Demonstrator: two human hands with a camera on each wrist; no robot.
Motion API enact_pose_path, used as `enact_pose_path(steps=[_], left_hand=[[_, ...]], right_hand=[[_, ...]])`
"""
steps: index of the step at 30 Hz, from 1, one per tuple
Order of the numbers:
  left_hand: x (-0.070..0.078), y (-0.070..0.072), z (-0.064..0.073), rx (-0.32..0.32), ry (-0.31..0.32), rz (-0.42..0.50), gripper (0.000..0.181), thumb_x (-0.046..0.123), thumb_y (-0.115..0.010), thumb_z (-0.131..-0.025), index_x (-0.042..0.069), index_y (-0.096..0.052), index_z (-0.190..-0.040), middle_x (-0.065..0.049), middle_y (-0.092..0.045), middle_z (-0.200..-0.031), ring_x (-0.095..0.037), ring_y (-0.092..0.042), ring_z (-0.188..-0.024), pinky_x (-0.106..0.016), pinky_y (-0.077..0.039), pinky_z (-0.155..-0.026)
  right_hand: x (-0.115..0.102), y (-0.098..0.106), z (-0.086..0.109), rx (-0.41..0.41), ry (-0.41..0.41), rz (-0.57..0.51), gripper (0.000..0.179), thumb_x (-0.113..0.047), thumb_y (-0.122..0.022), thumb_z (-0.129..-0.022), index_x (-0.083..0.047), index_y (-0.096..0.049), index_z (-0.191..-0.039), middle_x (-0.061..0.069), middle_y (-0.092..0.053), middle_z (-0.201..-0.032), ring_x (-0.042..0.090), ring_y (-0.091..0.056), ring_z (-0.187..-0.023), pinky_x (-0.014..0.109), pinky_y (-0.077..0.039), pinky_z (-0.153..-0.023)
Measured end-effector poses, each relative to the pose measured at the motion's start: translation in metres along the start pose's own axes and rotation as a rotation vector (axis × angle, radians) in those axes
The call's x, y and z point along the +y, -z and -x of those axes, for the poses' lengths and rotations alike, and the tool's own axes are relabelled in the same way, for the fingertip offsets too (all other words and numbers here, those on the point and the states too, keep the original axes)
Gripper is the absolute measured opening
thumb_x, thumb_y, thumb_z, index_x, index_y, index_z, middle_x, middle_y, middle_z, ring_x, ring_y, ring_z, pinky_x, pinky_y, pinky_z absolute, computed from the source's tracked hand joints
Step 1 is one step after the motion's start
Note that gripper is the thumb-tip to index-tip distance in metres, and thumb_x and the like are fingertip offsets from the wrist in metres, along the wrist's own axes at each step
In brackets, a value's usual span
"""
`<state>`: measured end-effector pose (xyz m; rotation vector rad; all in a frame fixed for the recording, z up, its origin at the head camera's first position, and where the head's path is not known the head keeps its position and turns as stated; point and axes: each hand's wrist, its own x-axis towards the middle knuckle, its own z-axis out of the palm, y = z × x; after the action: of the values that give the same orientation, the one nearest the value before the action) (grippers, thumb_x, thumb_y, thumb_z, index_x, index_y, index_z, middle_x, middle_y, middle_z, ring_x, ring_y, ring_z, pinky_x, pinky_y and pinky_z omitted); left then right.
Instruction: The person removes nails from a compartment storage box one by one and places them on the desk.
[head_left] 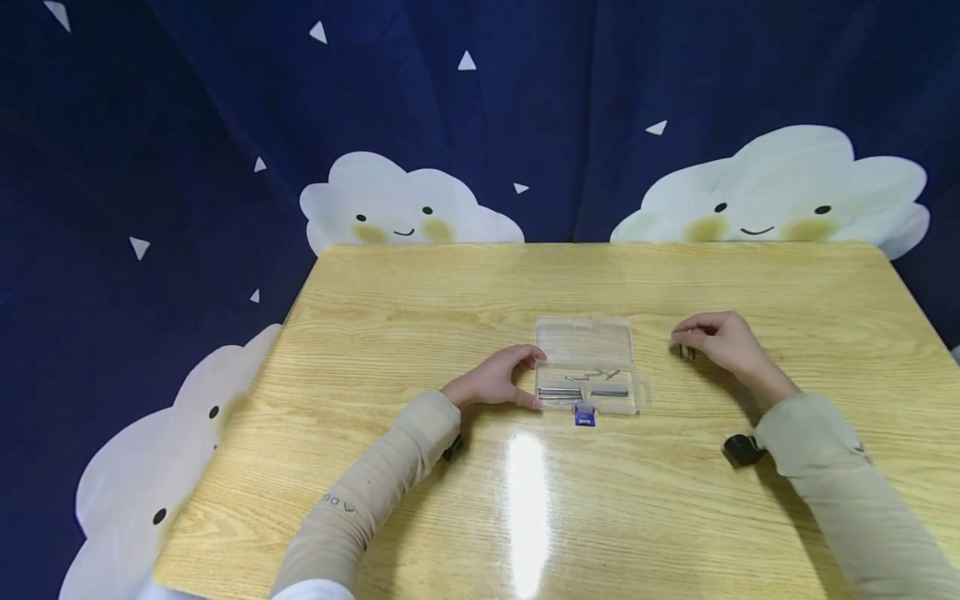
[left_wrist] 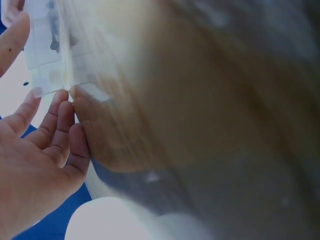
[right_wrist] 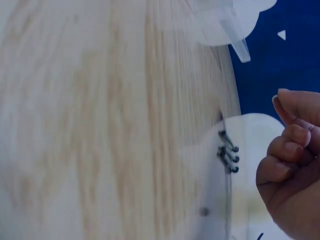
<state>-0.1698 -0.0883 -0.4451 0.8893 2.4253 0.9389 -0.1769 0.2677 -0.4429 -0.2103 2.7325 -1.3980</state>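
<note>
L hand (head_left: pixel 491 379) has the clear box (head_left: pixel 617 408) by its left end, thumb nr the front corner, other fingers round toward the back. Prob a good hold, b/c light plastic might slide; no need to squeeze hard. The lid (head_left: pixel 583 343) is flipped back, so you can get at the long rods (head_left: pixel 560 393) & thin bits (head_left: pixel 615 373) inside. Blue latch (head_left: pixel 585 416) hangs down in front.

R hand (head_left: pixel 731 342) is just by three small metal pins (right_wrist: pixel 235 159) on the table (head_left: pixel 420 308), which sit apart from the box, to its right. They look stood up on end, v close tog. R fingers are curled in, w/ thumb & pointer tips abt touching; I see nothing b/w them.

To do this bit well, I'd go slow, b/c one bump could tip all three pins. Touch only the top of one, w/ two fingertips. Move straight up or down, & tuck the other fingers away.
</note>
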Motion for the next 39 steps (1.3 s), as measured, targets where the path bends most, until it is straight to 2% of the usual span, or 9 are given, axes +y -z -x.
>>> enact_pose_path(steps=[6,13,17,21,27,29,33,36,39], left_hand=[[0.000,0.000,0.000,0.005,-0.009,-0.001,0.067,0.021,-0.082,-0.067,0.004,-0.048,-0.122,-0.006,-0.052,-0.107,-0.017,-0.047,-0.101,-0.025,-0.034,-0.093],[-0.001,0.000,-0.001,0.006,-0.026,0.001,0.067,0.020,-0.082,-0.067,0.003,-0.048,-0.121,-0.007,-0.053,-0.106,-0.017,-0.047,-0.100,-0.025,-0.034,-0.092],[-0.001,0.000,-0.001,0.005,-0.022,0.000,0.066,0.020,-0.082,-0.067,0.003,-0.048,-0.121,-0.006,-0.052,-0.105,-0.017,-0.047,-0.099,-0.025,-0.035,-0.091],[0.001,0.001,-0.001,0.003,-0.023,0.004,0.065,0.020,-0.082,-0.067,0.003,-0.048,-0.120,-0.007,-0.052,-0.104,-0.018,-0.047,-0.099,-0.024,-0.035,-0.091],[-0.001,0.001,-0.001,0.004,-0.032,0.003,0.066,0.021,-0.082,-0.067,0.002,-0.048,-0.121,-0.007,-0.052,-0.106,-0.018,-0.047,-0.100,-0.025,-0.035,-0.092],[0.000,0.001,-0.001,0.005,-0.033,0.009,0.066,0.020,-0.082,-0.067,0.002,-0.048,-0.120,-0.008,-0.052,-0.107,-0.018,-0.047,-0.101,-0.026,-0.035,-0.093],[0.000,0.001,0.000,0.005,-0.028,0.017,0.066,0.019,-0.082,-0.067,0.002,-0.048,-0.120,-0.009,-0.052,-0.108,-0.019,-0.047,-0.102,-0.026,-0.034,-0.094],[0.003,0.002,0.000,-0.002,-0.008,0.025,0.066,0.018,-0.082,-0.067,0.002,-0.047,-0.121,-0.009,-0.052,-0.108,-0.020,-0.047,-0.103,-0.027,-0.034,-0.094],[0.003,0.002,0.000,0.000,-0.006,0.031,0.066,0.018,-0.082,-0.067,0.002,-0.048,-0.121,-0.009,-0.052,-0.108,-0.020,-0.047,-0.103,-0.027,-0.034,-0.094]], right_hand=[[-0.007,-0.007,0.000,-0.051,0.013,-0.037,0.028,-0.019,-0.062,-0.087,0.006,-0.064,-0.099,0.016,-0.061,-0.072,0.022,-0.049,-0.054,0.031,-0.042,-0.049],[-0.013,-0.015,0.000,-0.059,0.073,0.004,0.023,-0.019,-0.064,-0.086,0.002,-0.068,-0.095,0.015,-0.060,-0.074,0.011,-0.043,-0.057,0.024,-0.038,-0.052],[-0.016,-0.019,0.001,-0.079,0.100,-0.005,0.022,-0.019,-0.064,-0.086,0.001,-0.068,-0.094,0.015,-0.058,-0.072,0.010,-0.041,-0.056,0.025,-0.036,-0.051],[-0.018,-0.021,0.003,-0.111,0.114,-0.020,0.021,-0.019,-0.064,-0.086,0.001,-0.068,-0.093,0.013,-0.056,-0.068,0.010,-0.041,-0.054,0.025,-0.036,-0.050],[-0.030,-0.025,0.006,-0.169,0.138,-0.053,0.017,-0.012,-0.065,-0.085,0.002,-0.068,-0.092,0.001,-0.049,-0.059,0.009,-0.038,-0.051,0.025,-0.034,-0.048],[-0.041,-0.025,0.010,-0.183,0.172,-0.062,0.014,-0.006,-0.065,-0.083,0.005,-0.068,-0.091,0.000,-0.047,-0.058,0.007,-0.036,-0.050,0.024,-0.033,-0.047],[-0.058,-0.027,0.016,-0.222,0.301,-0.066,0.010,0.007,-0.065,-0.079,0.008,-0.066,-0.089,0.002,-0.044,-0.055,0.007,-0.034,-0.048,0.024,-0.032,-0.045],[-0.057,-0.031,0.014,-0.265,0.391,-0.068,0.011,0.009,-0.066,-0.076,0.007,-0.066,-0.088,0.000,-0.043,-0.056,0.007,-0.034,-0.048,0.024,-0.033,-0.044],[-0.052,-0.036,0.008,-0.302,0.418,-0.063,0.013,0.009,-0.067,-0.076,0.006,-0.067,-0.088,-0.001,-0.042,-0.056,0.007,-0.033,-0.047,0.024,-0.033,-0.044]])
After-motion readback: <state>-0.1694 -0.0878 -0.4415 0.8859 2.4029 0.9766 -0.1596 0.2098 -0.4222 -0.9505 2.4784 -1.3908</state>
